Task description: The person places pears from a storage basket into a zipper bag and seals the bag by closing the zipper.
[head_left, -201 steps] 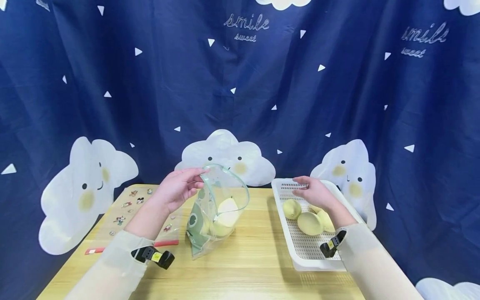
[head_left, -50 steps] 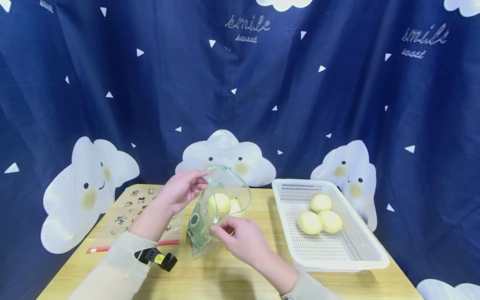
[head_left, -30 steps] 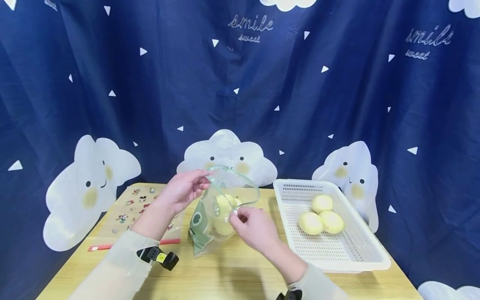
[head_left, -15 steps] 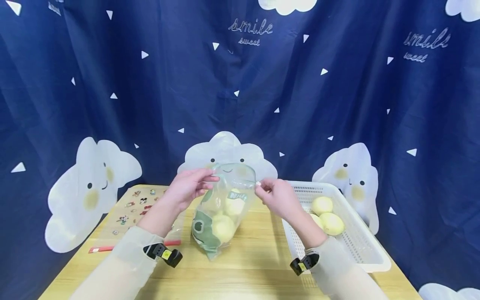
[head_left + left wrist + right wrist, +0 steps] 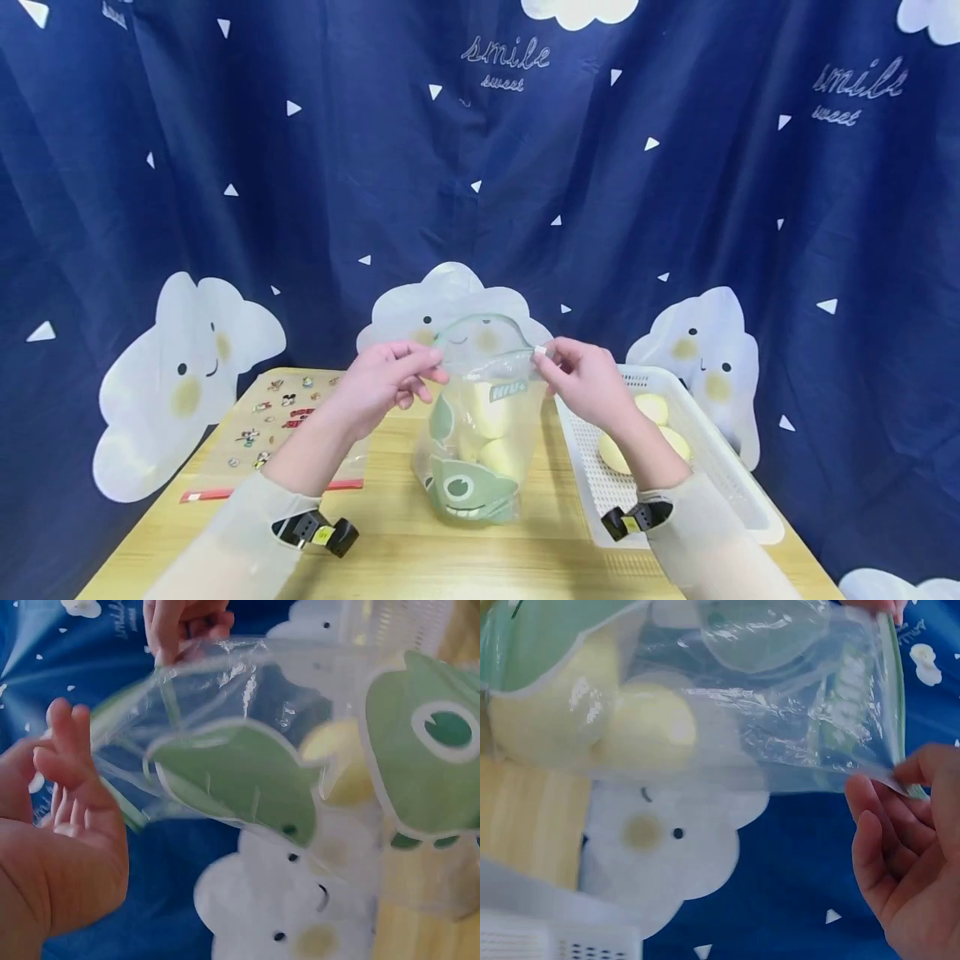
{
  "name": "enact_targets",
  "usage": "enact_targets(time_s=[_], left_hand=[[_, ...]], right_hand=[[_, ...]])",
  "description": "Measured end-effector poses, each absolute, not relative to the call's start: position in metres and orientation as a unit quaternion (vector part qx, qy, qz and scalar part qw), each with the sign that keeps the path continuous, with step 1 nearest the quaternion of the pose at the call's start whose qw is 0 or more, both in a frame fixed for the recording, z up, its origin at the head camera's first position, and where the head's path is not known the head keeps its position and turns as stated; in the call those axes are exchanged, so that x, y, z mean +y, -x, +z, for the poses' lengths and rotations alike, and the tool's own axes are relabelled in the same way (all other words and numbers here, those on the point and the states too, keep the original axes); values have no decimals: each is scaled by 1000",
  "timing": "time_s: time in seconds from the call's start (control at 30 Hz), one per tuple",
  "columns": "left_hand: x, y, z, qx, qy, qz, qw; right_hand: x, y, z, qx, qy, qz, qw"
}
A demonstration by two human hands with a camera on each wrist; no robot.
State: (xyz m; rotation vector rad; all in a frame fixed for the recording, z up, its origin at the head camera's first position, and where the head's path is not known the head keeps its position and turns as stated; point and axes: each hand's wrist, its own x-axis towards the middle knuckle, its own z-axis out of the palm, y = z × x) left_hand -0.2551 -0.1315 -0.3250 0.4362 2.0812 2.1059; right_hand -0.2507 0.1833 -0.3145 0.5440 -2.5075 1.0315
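A clear zip bag (image 5: pixel 517 433) with a green cartoon creature printed on it stands on the table, its mouth at the top partly spread. Pale yellow lemons (image 5: pixel 649 727) show through its plastic. My left hand (image 5: pixel 393 377) pinches the left end of the mouth, thumb and forefinger at the green zip strip. At the opposite corner, my right hand (image 5: pixel 585 379) pinches the rim beside a small white zip slider (image 5: pixel 539 351). The right wrist view shows my thumb and forefinger together on that corner, the other fingers curled below.
On the right, a white perforated basket (image 5: pixel 750 508) holds three lemons (image 5: pixel 651 408), partly behind my right forearm. A flat printed bag (image 5: pixel 247 429) with a red zip strip lies at the left. A blue cloud-print curtain (image 5: pixel 480 225) hangs behind the table.
Lemons have gone from the basket into the zip bag. My right hand has taken the rim and slid up and right, turning the bag's printed face forward. My left hand keeps its place.
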Motion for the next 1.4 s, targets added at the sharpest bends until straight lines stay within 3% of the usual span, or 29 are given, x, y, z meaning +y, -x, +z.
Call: enact_targets(time_s=[0.13,0.37,0.53,0.7,0.97,1.2,1.4], left_hand=[[-144,258,-343,702,-155,689,93],[-158,281,-378,761,-66,643,48],[-147,303,-386,756,-85,645,72],[-133,314,-384,718,-106,682,90],[-128,316,-376,689,-97,715,66],[-138,311,-354,676,-99,730,9],[-159,287,-324,690,-131,710,-52]], right_hand=[[192,242,-326,-890,-199,378,162],[193,233,-337,-889,-227,361,168],[194,227,-340,-891,-217,365,163],[194,226,-341,-890,-216,367,163],[197,228,-337,-883,-227,378,159],[210,238,-321,-876,-202,397,188],[226,243,-308,-873,-162,398,232]])
